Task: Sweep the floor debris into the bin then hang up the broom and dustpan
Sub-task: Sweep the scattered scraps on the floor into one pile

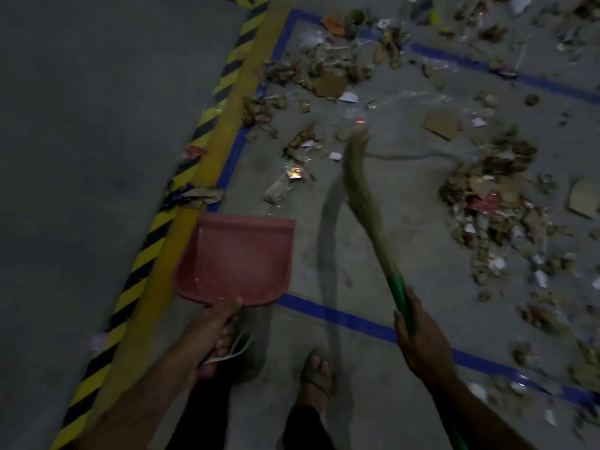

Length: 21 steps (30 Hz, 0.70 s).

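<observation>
My left hand grips the handle end of a red dustpan, held low above the floor with its open edge pointing away from me. My right hand grips the green handle of a grass broom; its bristle head reaches forward to the floor and looks blurred. Debris of cardboard scraps, paper and wrappers lies heaped to the right of the broom, with more debris farther ahead. No bin is in view.
Blue tape marks a rectangle on the grey floor around the litter. A yellow line and black-yellow hazard stripe run diagonally on the left. My feet in sandals stand just before the near blue line.
</observation>
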Each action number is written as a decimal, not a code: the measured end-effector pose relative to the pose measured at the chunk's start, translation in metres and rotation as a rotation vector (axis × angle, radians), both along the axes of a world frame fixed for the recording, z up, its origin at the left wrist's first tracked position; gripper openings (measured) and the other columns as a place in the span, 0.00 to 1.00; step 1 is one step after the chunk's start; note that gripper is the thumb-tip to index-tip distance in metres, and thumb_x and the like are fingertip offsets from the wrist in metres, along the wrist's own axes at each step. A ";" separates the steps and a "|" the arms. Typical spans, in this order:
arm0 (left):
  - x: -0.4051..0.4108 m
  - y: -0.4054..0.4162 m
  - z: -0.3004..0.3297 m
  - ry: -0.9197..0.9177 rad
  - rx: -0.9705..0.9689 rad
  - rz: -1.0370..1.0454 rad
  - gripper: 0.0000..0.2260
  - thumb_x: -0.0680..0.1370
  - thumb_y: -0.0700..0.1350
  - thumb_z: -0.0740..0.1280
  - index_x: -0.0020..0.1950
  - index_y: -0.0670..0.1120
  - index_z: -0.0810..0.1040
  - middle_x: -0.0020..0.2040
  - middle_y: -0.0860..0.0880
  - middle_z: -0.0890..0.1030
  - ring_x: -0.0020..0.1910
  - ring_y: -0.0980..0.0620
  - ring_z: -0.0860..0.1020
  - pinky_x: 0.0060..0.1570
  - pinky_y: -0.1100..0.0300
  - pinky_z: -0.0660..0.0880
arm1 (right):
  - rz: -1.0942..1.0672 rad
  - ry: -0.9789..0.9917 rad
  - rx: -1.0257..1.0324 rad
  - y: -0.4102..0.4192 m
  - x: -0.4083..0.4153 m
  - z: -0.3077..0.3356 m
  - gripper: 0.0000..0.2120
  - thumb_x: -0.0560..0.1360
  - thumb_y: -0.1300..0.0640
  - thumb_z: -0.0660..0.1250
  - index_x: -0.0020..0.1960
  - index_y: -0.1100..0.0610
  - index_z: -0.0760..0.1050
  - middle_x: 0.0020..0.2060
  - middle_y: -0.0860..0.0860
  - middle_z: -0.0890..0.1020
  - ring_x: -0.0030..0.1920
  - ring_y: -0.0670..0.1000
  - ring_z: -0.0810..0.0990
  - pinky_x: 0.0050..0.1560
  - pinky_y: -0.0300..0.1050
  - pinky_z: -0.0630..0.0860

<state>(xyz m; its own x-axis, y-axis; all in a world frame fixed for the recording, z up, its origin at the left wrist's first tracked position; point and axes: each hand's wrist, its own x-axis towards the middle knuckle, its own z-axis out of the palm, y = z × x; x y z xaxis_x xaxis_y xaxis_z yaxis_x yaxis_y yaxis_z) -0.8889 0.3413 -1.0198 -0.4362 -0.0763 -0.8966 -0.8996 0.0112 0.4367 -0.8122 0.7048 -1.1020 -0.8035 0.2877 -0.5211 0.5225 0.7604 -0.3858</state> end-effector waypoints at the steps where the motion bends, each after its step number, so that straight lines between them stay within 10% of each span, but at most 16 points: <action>1: -0.001 -0.010 0.002 -0.004 -0.001 0.004 0.15 0.81 0.49 0.66 0.38 0.46 0.69 0.25 0.50 0.65 0.21 0.57 0.61 0.21 0.67 0.57 | 0.066 -0.011 -0.010 -0.024 -0.001 -0.004 0.31 0.81 0.46 0.60 0.80 0.42 0.51 0.47 0.51 0.79 0.41 0.50 0.79 0.38 0.48 0.76; 13: -0.053 -0.208 -0.014 -0.081 -0.146 0.077 0.15 0.81 0.50 0.65 0.38 0.45 0.69 0.22 0.52 0.63 0.16 0.58 0.59 0.19 0.71 0.55 | 0.762 -0.123 -0.050 -0.329 -0.125 -0.056 0.29 0.82 0.47 0.53 0.80 0.38 0.46 0.62 0.60 0.74 0.51 0.64 0.80 0.47 0.53 0.74; 21: -0.095 -0.248 -0.049 -0.094 -0.074 0.039 0.13 0.79 0.50 0.69 0.41 0.45 0.71 0.27 0.51 0.62 0.20 0.57 0.58 0.23 0.70 0.57 | 0.079 -0.308 -0.139 -0.280 -0.148 -0.118 0.29 0.82 0.48 0.57 0.80 0.47 0.51 0.50 0.59 0.82 0.47 0.60 0.81 0.46 0.51 0.76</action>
